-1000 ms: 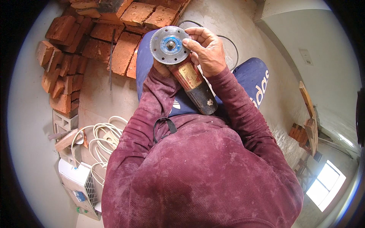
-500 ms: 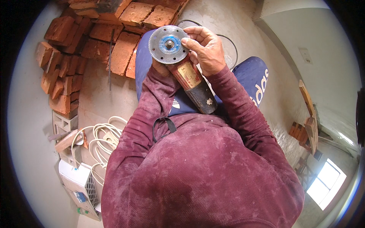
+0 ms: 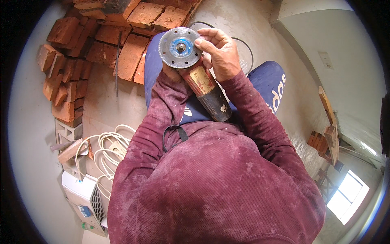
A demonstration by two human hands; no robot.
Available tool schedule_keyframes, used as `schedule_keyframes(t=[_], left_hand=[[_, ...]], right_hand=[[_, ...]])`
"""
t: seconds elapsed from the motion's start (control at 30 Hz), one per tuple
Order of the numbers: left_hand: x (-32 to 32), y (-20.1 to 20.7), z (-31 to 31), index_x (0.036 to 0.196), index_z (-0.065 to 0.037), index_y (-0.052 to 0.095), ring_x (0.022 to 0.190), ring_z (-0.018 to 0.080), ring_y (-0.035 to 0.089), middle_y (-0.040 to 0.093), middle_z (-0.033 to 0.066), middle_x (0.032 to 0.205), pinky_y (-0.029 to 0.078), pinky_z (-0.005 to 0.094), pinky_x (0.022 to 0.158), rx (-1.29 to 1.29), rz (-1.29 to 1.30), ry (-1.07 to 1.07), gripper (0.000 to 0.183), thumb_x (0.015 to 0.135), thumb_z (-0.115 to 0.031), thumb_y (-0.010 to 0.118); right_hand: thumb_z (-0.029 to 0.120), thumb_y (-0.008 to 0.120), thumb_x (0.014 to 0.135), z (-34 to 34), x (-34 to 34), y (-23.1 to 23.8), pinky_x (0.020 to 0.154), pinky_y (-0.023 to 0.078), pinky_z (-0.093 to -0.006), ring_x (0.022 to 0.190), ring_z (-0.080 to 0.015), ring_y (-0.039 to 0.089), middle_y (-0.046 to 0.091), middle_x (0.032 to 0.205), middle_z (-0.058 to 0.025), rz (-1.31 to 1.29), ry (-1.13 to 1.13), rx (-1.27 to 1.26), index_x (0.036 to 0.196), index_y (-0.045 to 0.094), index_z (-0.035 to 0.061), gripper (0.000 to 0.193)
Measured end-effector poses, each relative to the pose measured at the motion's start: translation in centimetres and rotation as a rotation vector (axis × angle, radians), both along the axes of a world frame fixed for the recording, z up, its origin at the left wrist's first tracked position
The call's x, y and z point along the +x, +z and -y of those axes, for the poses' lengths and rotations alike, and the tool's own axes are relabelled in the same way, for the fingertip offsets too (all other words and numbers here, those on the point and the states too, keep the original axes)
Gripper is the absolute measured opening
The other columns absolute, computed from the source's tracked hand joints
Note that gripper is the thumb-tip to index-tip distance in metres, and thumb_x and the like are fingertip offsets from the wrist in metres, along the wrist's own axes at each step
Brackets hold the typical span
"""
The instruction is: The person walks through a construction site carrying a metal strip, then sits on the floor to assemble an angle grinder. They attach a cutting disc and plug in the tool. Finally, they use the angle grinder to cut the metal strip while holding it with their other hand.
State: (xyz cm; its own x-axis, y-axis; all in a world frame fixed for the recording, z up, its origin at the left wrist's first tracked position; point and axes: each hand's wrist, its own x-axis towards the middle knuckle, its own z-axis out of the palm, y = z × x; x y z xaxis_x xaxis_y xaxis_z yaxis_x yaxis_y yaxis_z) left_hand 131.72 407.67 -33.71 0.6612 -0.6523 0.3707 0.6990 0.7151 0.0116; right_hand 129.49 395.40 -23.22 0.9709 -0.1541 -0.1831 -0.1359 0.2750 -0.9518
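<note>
An angle grinder (image 3: 203, 83) lies across my lap, its black rear end near my belly and its head pointing away. On its head sits a round grey cutting disc (image 3: 172, 57) with small holes and a blue centre, facing up at me. My left hand (image 3: 171, 73) holds the grinder's head from below; its fingers are hidden behind the disc and tool body. My right hand (image 3: 222, 53) pinches the disc's right edge between thumb and fingers, with the other fingers curled beside it.
Stacked red bricks (image 3: 134, 57) stand ahead and to the left, with a thin dark rod (image 3: 118, 67) leaning there. A coiled white cable (image 3: 106, 156) and a white perforated box (image 3: 83, 199) lie at lower left. A dark cord (image 3: 251, 51) curves beyond my right hand. Wooden boards (image 3: 331, 130) lean at right.
Both hands stay on the grinder and its disc. The right thumb and fingers have shifted very slightly at the disc's edge; little else differs.
</note>
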Motion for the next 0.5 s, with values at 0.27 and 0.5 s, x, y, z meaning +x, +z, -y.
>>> schedule_keyframes(t=[0.27, 0.5], left_hand=[[-1.0, -1.2, -0.5, 0.129, 0.001, 0.047, 0.103, 0.0365, 0.058, 0.058, 0.0209, 0.116, 0.049, 0.0518, 0.091, 0.477, -0.329, 0.091, 0.089, 0.077, -0.071, 0.053], [-1.0, -0.8, -0.6, 0.131, -0.003, 0.046, 0.109, 0.0333, 0.055, 0.055, 0.0183, 0.119, 0.045, 0.0531, 0.094, 0.247, -0.206, 0.092, 0.079, 0.08, -0.062, 0.06]], right_hand=[[0.027, 0.052, 0.095, 4.6, -1.0, -2.4, 0.084, 0.05, -0.0383, 0.097, -0.0289, 0.057, 0.058, 0.102, -0.0181, -0.318, -0.364, 0.685, 0.107, 0.056, -0.0079, 0.037], [0.028, 0.044, 0.095, 5.1, -4.7, 0.6, 0.106, 0.039, -0.0481, 0.124, -0.0404, 0.045, 0.045, 0.133, -0.0299, -0.147, -0.15, 0.912, 0.129, 0.043, -0.0102, 0.051]])
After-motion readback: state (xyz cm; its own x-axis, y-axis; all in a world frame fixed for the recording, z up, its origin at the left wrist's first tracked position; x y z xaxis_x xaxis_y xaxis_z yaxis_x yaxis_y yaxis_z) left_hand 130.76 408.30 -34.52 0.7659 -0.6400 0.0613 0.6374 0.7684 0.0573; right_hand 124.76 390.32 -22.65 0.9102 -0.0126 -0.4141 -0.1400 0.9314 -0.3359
